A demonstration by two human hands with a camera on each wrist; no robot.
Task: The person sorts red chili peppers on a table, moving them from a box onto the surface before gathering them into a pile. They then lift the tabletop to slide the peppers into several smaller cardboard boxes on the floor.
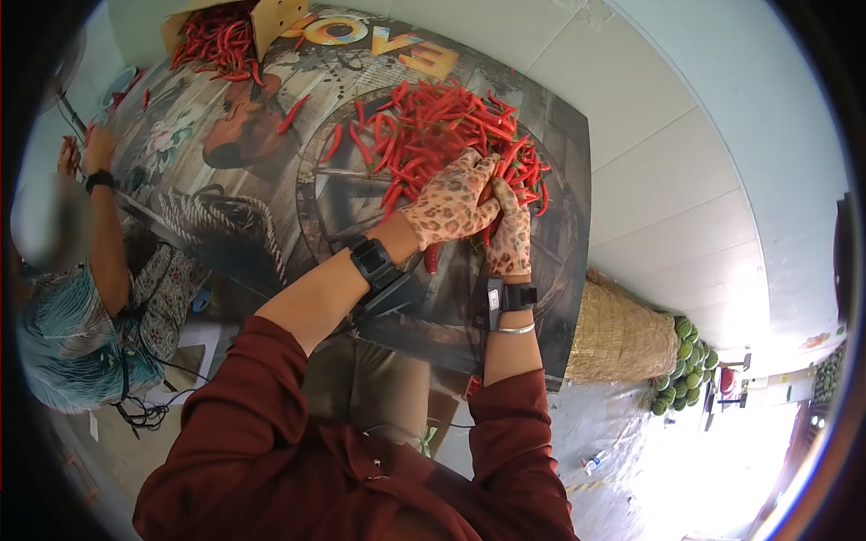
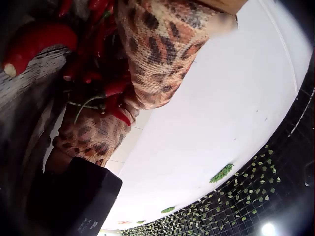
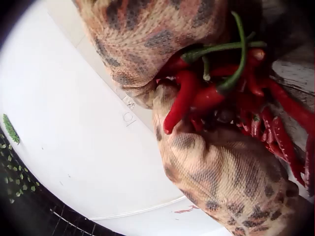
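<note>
Both hands wear leopard-print gloves and meet at the near edge of a heap of red chillies (image 1: pixel 433 126). The left hand (image 1: pixel 456 200) reaches in from the left, its fingers bent over some chillies beside the right hand (image 1: pixel 511 236). In the right wrist view, the right hand (image 3: pixel 152 44) curls round several chillies with green stems, and a red chilli (image 3: pixel 182 101) sticks out between it and the left hand (image 3: pixel 226 172). The left wrist view has the left hand (image 2: pixel 160 54) above, the right hand (image 2: pixel 93 135) below, and chillies (image 2: pixel 110 91) between them. Some fingertips are hidden.
A cardboard box (image 1: pixel 275 27) spills more chillies (image 1: pixel 216 41) at the far left of the printed table (image 1: pixel 316 171). Loose chillies lie left of the heap. Another person (image 1: pixel 99 270) is at the left. A woven sack (image 1: pixel 622 329) stands beyond the right edge.
</note>
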